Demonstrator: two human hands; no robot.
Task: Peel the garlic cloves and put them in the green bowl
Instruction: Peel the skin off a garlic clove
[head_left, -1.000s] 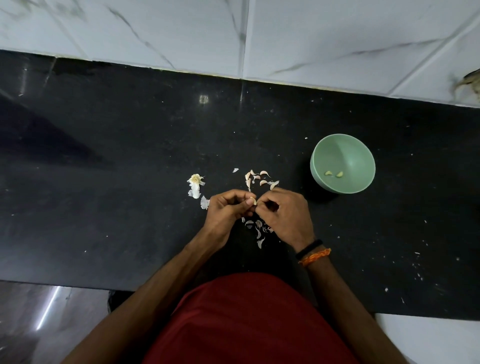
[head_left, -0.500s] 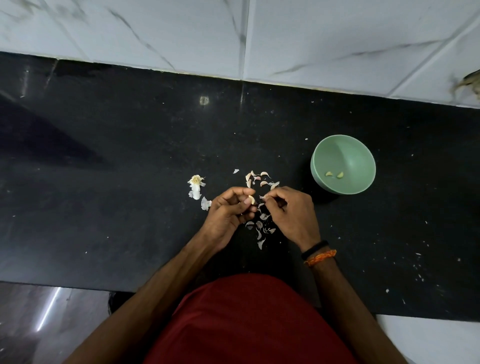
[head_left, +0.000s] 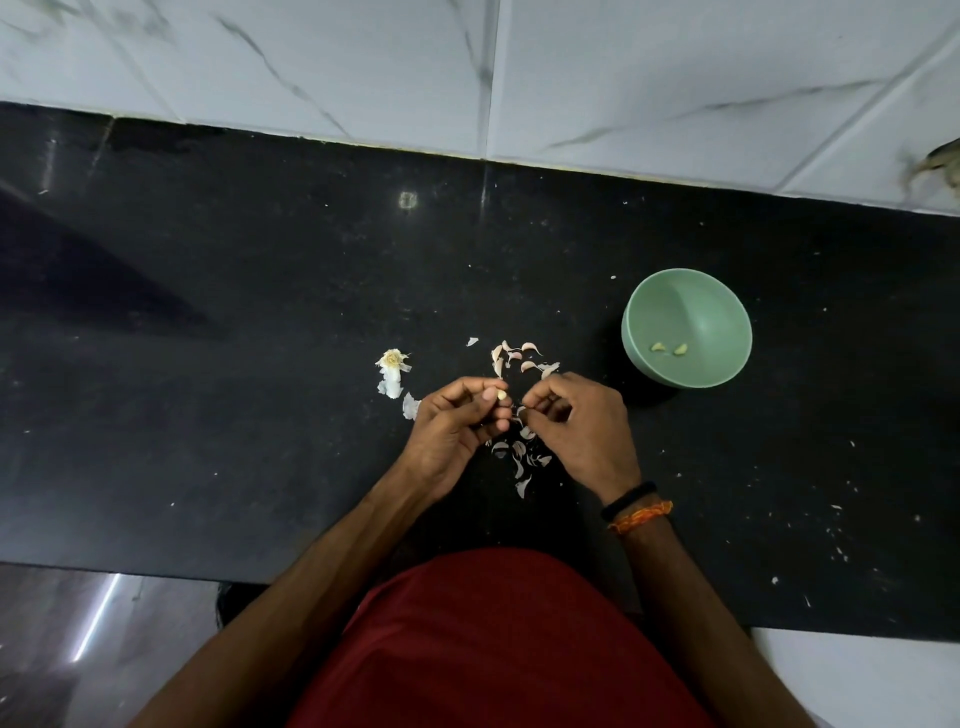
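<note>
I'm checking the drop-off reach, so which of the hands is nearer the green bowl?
Right. The right hand sits just left of and below the green bowl, apart from it. The left hand, pinching a garlic clove, lies farther left.

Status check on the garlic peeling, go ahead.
Left hand pinches a clove; right hand pinching peel. Two cloves in green bowl. Path clear.

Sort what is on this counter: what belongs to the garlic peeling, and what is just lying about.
For the job:
left hand, pinching a garlic clove
right hand, fingers curled
green bowl holding two peeled cloves
unpeeled cloves beyond the hands

Lying about:
peeled skins
garlic stem core
small scraps on the black counter
</note>
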